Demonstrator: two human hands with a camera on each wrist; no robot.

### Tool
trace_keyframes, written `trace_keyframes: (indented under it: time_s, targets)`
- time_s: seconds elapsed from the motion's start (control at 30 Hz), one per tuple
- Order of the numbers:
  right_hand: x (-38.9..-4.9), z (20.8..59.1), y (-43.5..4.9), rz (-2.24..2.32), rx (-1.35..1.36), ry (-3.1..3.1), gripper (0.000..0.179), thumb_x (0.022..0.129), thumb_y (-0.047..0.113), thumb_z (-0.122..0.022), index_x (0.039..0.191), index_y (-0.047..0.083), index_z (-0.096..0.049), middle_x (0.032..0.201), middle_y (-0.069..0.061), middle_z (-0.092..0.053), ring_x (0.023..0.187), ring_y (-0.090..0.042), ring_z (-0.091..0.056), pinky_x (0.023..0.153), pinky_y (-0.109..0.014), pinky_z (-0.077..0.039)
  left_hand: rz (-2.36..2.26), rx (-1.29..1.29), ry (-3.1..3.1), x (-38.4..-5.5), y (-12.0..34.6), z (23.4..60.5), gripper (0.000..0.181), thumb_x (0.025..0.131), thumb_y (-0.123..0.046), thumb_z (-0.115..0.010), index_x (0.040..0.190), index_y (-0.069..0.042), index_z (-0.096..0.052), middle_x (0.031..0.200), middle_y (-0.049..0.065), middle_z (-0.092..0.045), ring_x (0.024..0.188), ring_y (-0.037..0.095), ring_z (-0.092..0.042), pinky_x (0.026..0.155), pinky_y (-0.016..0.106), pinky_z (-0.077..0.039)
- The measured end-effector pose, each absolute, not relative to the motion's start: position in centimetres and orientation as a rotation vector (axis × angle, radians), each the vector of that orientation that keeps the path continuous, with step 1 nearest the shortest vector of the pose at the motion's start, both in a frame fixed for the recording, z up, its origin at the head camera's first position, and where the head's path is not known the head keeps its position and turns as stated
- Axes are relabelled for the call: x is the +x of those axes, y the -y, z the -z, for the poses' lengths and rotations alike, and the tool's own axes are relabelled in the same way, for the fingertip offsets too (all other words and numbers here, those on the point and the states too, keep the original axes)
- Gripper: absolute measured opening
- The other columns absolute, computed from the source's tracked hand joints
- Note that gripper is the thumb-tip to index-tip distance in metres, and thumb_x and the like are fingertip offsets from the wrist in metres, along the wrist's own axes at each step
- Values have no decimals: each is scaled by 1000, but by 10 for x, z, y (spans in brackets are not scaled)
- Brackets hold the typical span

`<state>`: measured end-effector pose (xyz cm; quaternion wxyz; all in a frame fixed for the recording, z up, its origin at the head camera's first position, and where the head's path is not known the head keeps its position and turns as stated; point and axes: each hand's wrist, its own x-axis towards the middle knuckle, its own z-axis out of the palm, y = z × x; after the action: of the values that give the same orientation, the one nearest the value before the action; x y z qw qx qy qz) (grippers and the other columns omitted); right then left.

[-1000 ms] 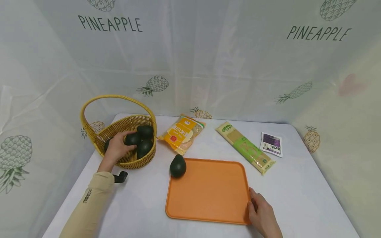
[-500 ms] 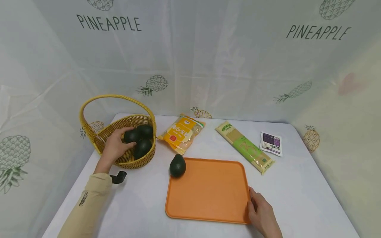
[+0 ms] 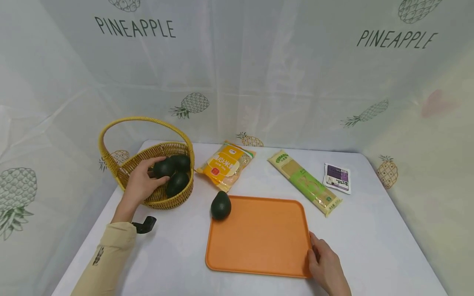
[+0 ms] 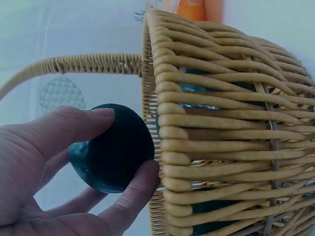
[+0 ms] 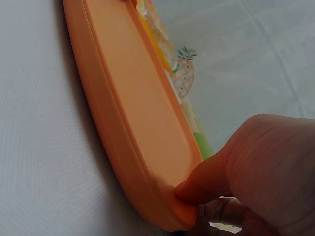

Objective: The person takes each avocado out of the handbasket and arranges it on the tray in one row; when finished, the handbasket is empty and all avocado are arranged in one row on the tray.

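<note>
My left hand (image 3: 142,181) holds a dark green avocado (image 4: 115,147) between thumb and fingers, at the mouth of the wicker basket (image 3: 161,203). In the left wrist view this avocado shows just outside the basket's rim. Two more avocados, one at the back (image 3: 181,163) and one in front (image 3: 177,184), lie in the basket at its right side. On the upper left corner of the orange tray (image 3: 259,238) sits another avocado (image 3: 221,205). My right hand (image 3: 327,265) pinches the tray's right edge near the front corner, thumb on top in the right wrist view.
The basket's tall handle (image 3: 146,119) arches over the left forearm's side. Behind the tray lie a yellow food bag (image 3: 226,166), a long green noodle packet (image 3: 305,183) and a small purple-and-white packet (image 3: 338,178). A pineapple-print curtain (image 3: 259,74) hangs behind the table.
My left hand has drawn slightly left and up with the avocado in its fingers. The front avocado in the basket has shifted a little left. My right hand stays on the tray.
</note>
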<state>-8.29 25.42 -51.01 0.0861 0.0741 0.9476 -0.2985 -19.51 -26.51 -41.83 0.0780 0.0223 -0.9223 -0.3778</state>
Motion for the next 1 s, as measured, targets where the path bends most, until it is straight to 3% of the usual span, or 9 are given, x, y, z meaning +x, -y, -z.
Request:
trace_keyframes:
  time_s: [0.4,0.8,1.0]
  targets:
    - [-83,511,-253,893,224,-2831,58,100,2,-60,155,-9,-48,88,-4,-55,78,-16,-48,63,-25,-36,1091,-5,2702,-182,256,417,66,91,-7,-85,152,-9,-59,151,28,-51,126,51,-60,99,65,-58]
    - [-80,511,-255,893,197,-2875,56,98,1,-61,153,-8,-52,86,-3,-54,75,-13,-47,62,-24,-37,1082,-70,2688,-177,246,415,68,91,-7,-85,153,-10,-58,149,29,-51,112,49,-69,92,60,-62]
    - [-79,511,-255,894,203,-2877,56,98,1,-62,153,-7,-53,87,-3,-55,76,-13,-47,63,-24,-38,1098,-79,2661,-173,243,418,67,90,-7,-86,152,-11,-59,147,27,-53,115,49,-68,92,58,-63]
